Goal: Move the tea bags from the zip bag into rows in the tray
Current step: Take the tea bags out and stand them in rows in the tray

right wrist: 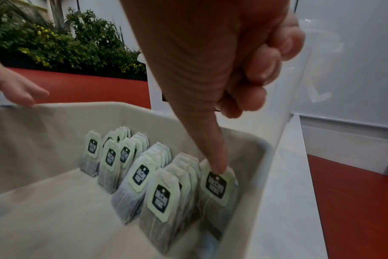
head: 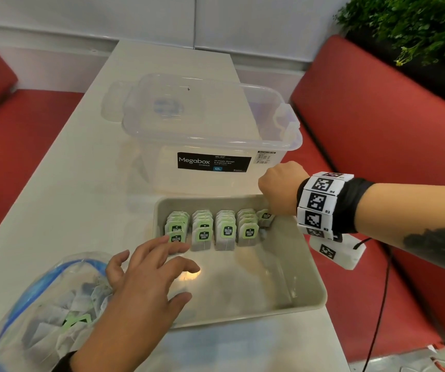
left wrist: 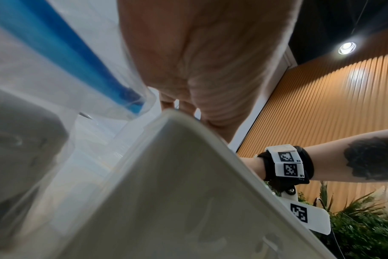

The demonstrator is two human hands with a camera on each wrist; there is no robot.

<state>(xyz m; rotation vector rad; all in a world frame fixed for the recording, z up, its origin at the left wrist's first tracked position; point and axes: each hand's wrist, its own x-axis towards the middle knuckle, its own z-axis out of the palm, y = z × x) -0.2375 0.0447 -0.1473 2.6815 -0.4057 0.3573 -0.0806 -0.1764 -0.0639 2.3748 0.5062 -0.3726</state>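
Observation:
A grey tray (head: 242, 288) lies in the middle of the white table. Several rows of green-tagged tea bags (head: 226, 229) stand along its far wall. One more tea bag (right wrist: 217, 185) stands alone at the far right corner. My right hand (head: 280, 189) is over that corner. One straight digit presses down on that bag's tag and the other fingers (right wrist: 264, 57) are curled, holding nothing. My left hand (head: 140, 285) is spread flat over the tray's left rim, with its fingertips by the leftmost row. The clear zip bag (head: 41, 304) with a blue seal, holding loose tea bags, lies at the near left.
A clear Megabox storage box (head: 210, 135) stands just behind the tray. Red bench seats (head: 377, 130) flank the table on both sides. Green plants (head: 417, 30) grow behind the right seat. A black cable (head: 379, 304) hangs from my right wrist.

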